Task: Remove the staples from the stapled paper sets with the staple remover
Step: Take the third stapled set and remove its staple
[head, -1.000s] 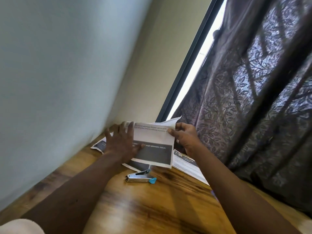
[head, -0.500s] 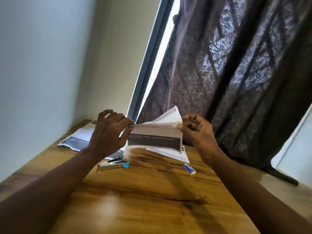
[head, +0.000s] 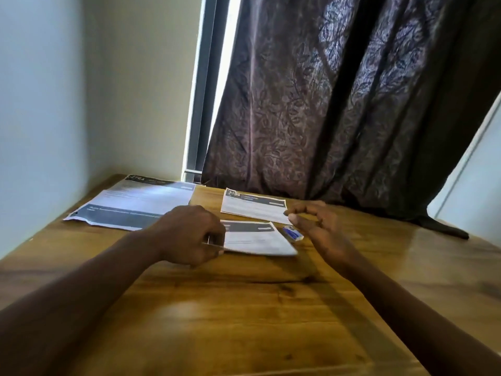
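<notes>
The large sheet [head: 130, 204] lies flat at the far left of the table [head: 244, 308], touching nothing. The left hand [head: 189, 234] is curled shut over something thin and metallic at the near paper set's [head: 257, 238] left edge, likely the staple remover [head: 212, 244], though only a sliver shows. If the tool bites in at an angle, the corner could tear, since nothing pins the set down. A second set [head: 253, 204] lies just behind. A small blue-and-white object [head: 292, 233] sits at the near set's right corner; a sliding set could knock it. The right hand [head: 311, 223] hovers empty, thumb and fingers loosely curved and apart, off the paper.

Half a second ago both hands held the set up in the air, bent, and the remover lay on the table below the left hand. Now the set is flat and the right hand has let go.
</notes>
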{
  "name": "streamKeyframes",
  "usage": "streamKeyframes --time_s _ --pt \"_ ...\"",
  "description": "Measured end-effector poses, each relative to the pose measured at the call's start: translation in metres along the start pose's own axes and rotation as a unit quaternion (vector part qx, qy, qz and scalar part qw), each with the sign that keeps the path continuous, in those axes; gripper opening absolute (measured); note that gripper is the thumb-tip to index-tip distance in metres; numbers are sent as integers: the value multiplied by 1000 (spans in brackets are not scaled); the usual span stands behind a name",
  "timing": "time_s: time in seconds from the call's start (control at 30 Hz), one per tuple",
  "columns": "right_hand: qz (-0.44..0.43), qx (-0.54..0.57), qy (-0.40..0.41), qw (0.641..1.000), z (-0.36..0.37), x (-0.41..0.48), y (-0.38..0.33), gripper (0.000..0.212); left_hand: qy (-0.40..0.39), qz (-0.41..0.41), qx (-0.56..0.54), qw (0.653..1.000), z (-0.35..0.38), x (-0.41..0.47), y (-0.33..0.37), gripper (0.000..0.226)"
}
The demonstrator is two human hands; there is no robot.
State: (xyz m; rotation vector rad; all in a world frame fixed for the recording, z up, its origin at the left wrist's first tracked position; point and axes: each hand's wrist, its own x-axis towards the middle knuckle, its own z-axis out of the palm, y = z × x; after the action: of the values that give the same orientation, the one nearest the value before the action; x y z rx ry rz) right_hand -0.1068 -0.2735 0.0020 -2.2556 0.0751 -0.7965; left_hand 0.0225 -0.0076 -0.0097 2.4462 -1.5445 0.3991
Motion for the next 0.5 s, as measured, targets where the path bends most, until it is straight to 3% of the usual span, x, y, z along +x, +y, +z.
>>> streamKeyframes --time_s 0.03,0.17,0.33,0.5 --pt "6 -16 1 1000 3 2 2 30 -33 1 14 999 2 2 4 20" --pt "6 -19 -37 999 30 18 -4 11 -72 -7 4 997 4 6 4 25" --pt "5 -45 -82 996 82 48 -6 15 -83 -14 -38 996 3 5 -1 25" --pt "18 -167 -141 976 137 70 2 29 -95 -43 -89 991 7 4 -10 25"
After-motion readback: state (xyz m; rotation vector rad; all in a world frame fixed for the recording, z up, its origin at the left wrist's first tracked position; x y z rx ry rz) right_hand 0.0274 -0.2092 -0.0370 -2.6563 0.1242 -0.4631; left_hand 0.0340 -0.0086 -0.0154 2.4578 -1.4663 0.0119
